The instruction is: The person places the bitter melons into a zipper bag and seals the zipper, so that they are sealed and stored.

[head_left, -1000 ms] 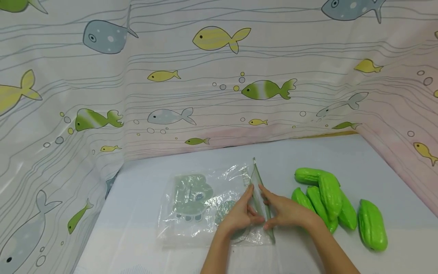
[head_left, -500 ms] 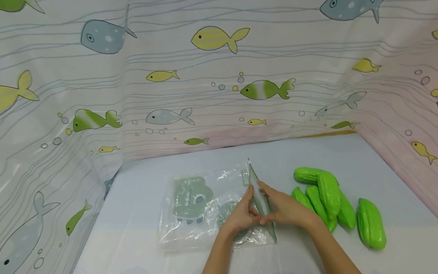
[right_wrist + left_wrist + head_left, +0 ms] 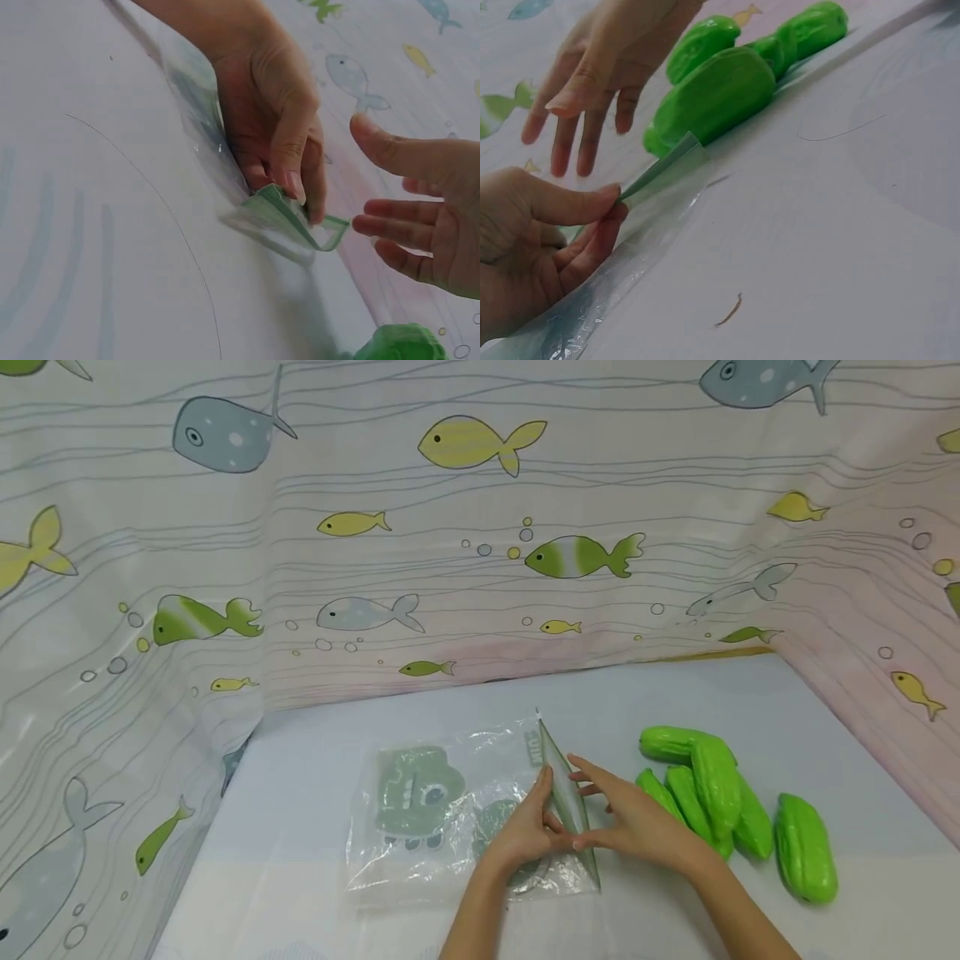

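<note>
A clear zip bag [image 3: 480, 760] printed with a pale green cartoon animal lies flat, its green-edged mouth [image 3: 564, 785] towards the right and parted. My left hand [image 3: 521, 835] pinches one side of this mouth between thumb and fingers, plainly seen in the left wrist view. Just right of the mouth is my right hand [image 3: 637, 827], with fingers spread; both wrist views show it apart from the bag and holding nothing. Close to its right lies a pile of glossy bright green ridged vegetables [image 3: 716, 785], whose exact kind I cannot tell.
One more green vegetable [image 3: 806, 847] lies apart at the right of the pile. The white table [image 3: 255, 877] is bounded at the back and sides by a hanging sheet [image 3: 480, 585] printed with fish.
My right hand has come off the bag's mouth and its fingers have spread. The left hand keeps its pinch. The bag's mouth edge now leans more to the left at the far end.
</note>
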Motion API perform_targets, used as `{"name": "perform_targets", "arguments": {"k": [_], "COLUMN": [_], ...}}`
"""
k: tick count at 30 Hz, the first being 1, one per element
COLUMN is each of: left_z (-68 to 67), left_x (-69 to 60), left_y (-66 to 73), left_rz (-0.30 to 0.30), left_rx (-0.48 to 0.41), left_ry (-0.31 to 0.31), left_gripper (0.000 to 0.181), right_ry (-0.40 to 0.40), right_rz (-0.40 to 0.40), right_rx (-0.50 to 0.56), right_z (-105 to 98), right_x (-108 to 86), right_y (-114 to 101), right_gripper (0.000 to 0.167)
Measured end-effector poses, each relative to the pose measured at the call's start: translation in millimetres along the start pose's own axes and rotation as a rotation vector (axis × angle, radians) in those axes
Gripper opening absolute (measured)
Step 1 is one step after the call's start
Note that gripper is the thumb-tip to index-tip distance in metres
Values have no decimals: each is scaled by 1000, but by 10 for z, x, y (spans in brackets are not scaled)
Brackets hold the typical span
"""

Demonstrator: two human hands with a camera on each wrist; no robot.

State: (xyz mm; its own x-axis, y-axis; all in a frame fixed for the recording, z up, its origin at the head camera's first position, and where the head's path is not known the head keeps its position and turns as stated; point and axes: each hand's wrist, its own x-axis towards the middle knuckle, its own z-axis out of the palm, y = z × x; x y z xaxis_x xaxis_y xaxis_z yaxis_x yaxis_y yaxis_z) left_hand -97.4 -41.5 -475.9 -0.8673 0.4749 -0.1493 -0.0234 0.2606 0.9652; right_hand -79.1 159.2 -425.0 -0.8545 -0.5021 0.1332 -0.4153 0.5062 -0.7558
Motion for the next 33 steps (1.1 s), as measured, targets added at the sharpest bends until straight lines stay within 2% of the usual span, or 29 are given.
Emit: {"name": "perform_targets", "arguments": {"k": [15,26,33], "left_z": [-28,4,19], "left_x": [-27,-14,1], "left_y": [-19,13,16], "left_rz": [-27,-30,-22], "left_rx": [9,31,45], "left_ry": [13,6,15], "left_gripper": [109,109,108], "right_ry": [82,118,156], "right_rz": [-33,-7,-74], "right_rx": [-29,-1,-33], "right_z": [-243,-396,-527], "right_x": [-195,-359,-431], "right_y": [-151,14,87], "right_gripper": [94,98,94]}}
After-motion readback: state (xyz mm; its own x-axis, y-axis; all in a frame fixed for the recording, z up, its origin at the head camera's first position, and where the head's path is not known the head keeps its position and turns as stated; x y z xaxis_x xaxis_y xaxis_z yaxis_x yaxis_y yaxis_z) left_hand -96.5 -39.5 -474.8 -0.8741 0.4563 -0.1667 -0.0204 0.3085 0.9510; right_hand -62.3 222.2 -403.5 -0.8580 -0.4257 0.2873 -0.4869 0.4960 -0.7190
